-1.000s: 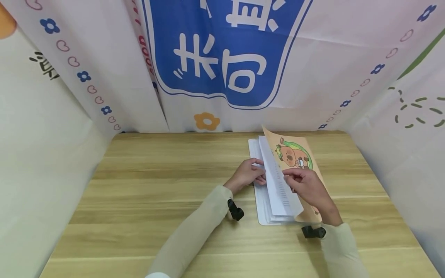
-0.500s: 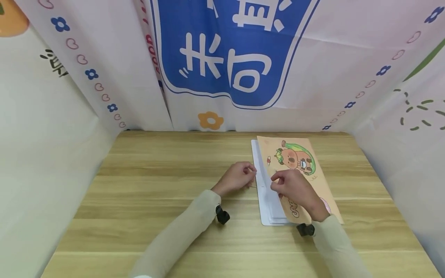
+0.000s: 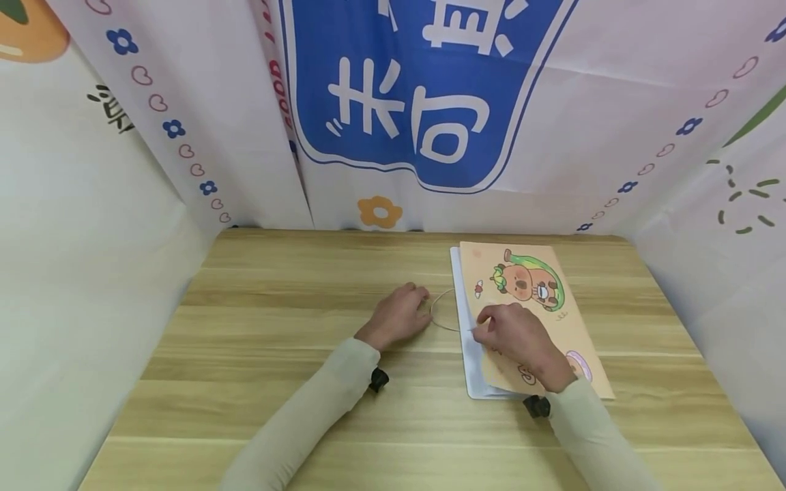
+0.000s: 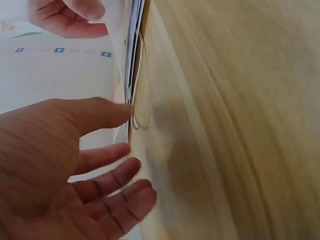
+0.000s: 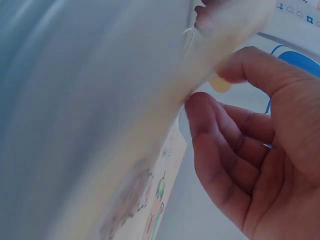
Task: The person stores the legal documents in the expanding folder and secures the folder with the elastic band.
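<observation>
A notebook (image 3: 571,327) with a peach cover and a cartoon capybara lies on the right of the wooden table. White pages (image 3: 471,354) show along its left side. My right hand (image 3: 514,337) pinches the cover's left edge, thumb and forefinger at that edge in the right wrist view, where the cover looks blurred. From under the notebook's left side a thin cord loop (image 3: 432,314) sticks out onto the table. Beside that loop my left hand (image 3: 398,315) rests with relaxed fingers; in the left wrist view its thumb tip overlaps the cord (image 4: 140,82).
The wooden table (image 3: 295,300) stretches left and forward of the notebook. White cloth walls (image 3: 552,136) with a blue sign and flower prints stand at the back and both sides. A small black camera sits on each sleeve.
The raised inner pages have gone down, and the cover has come over them toward the left, lying flatter. My left hand has drawn back left from the pages, leaving the cord loop visible.
</observation>
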`<state>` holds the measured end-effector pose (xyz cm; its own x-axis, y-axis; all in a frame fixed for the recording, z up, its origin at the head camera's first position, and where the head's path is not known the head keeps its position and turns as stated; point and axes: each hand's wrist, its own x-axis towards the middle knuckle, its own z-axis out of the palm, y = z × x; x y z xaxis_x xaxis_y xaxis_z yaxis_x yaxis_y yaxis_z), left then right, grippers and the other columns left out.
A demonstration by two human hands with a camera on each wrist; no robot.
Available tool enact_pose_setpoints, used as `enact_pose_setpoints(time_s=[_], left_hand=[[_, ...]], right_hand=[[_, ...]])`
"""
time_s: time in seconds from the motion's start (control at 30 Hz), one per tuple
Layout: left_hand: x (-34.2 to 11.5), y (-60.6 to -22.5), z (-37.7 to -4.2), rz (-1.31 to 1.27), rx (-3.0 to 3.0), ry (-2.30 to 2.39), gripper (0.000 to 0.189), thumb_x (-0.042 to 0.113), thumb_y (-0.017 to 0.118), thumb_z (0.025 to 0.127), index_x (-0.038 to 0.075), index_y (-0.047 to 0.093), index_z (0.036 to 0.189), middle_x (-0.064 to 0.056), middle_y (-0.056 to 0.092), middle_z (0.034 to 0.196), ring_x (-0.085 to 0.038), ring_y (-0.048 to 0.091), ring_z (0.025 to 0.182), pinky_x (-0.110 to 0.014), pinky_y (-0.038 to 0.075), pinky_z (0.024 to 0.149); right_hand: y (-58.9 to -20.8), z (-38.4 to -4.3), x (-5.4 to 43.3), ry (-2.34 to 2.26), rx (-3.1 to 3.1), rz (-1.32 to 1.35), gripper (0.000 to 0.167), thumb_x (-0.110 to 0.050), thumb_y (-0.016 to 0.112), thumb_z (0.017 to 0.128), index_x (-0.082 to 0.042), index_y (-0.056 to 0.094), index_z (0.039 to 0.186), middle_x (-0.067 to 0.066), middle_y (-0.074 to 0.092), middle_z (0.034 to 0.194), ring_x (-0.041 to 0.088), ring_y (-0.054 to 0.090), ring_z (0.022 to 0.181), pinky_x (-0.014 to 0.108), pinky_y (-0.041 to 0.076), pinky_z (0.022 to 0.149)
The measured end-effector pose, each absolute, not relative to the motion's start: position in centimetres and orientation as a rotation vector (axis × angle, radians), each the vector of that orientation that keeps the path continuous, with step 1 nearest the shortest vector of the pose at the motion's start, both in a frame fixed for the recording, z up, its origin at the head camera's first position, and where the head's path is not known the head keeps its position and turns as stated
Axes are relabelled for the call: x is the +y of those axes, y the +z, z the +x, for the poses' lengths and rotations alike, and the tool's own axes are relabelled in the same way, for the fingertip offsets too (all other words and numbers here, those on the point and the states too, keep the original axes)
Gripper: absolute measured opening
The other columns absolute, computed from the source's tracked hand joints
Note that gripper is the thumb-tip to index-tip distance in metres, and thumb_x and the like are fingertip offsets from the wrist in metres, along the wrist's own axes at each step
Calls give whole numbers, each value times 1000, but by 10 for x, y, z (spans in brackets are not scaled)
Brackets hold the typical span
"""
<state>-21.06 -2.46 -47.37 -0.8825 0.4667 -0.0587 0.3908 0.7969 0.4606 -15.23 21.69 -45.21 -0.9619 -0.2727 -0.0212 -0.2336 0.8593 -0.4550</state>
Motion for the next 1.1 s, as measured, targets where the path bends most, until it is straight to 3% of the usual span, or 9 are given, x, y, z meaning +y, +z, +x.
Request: enact_pose_setpoints(time_s=[0.2,0.33,0.4,0.47,0.53,0.6,0.67,0.8,1.1], left_hand=[[-26,-482,-211,696,2837,583,50,32,71,98,6,61,139,-8,61,120,-22,59,104,-39,53,85],[-28,-487,-211,732,2834,583,54,32,72,97,6,58,142,-9,59,118,-22,57,100,-37,53,82],[-28,-488,-212,757,2834,586,59,32,73,96,5,55,145,-9,56,117,-21,54,98,-35,51,79],[-29,-488,-212,783,2833,576,64,34,76,94,4,53,147,-9,52,117,-21,49,96,-33,48,78],[-29,-488,-213,807,2831,546,69,37,77,93,4,51,148,-9,49,117,-21,44,96,-31,44,79],[-30,-488,-214,824,2825,507,72,40,77,93,3,51,148,-9,46,119,-21,40,98,-30,40,83],[-30,-489,-216,841,2814,483,72,44,76,93,4,52,148,-8,44,120,-21,39,99,-31,38,84],[-30,-489,-217,850,2785,498,66,44,76,93,8,57,145,-7,44,122,-22,39,103,-32,38,87],[-23,-488,-218,917,2755,570,52,37,78,94,16,63,138,-9,50,132,-26,44,116,-39,40,97]], right_hand=[[-456,-152,226,-664,2964,-387,29,-37,80,89,-11,78,103,-7,63,73,9,53,56,30,44,52],[-455,-152,237,-695,2955,-404,39,-37,82,88,-8,76,113,-4,67,82,11,59,65,32,49,57],[-453,-153,245,-725,2919,-418,52,-37,85,86,-5,71,124,4,70,99,17,64,81,37,54,70],[-450,-156,254,-744,2864,-430,73,-39,88,82,-2,61,139,15,65,125,29,62,108,48,52,90],[-448,-159,265,-732,2803,-441,95,-43,91,76,-2,48,150,25,48,147,42,46,132,60,38,107],[-447,-162,275,-716,2765,-447,111,-46,94,71,-3,38,157,28,29,160,48,27,145,66,21,114],[-447,-166,285,-687,2748,-446,121,-50,95,67,-5,30,160,28,18,164,53,13,148,72,9,113],[-451,-172,299,-670,2723,-439,129,-54,94,65,-8,23,163,27,9,166,56,0,149,79,1,108],[-468,-177,313,-725,2683,-426,129,-55,93,66,-12,22,164,29,3,166,57,-8,148,82,-1,105]])
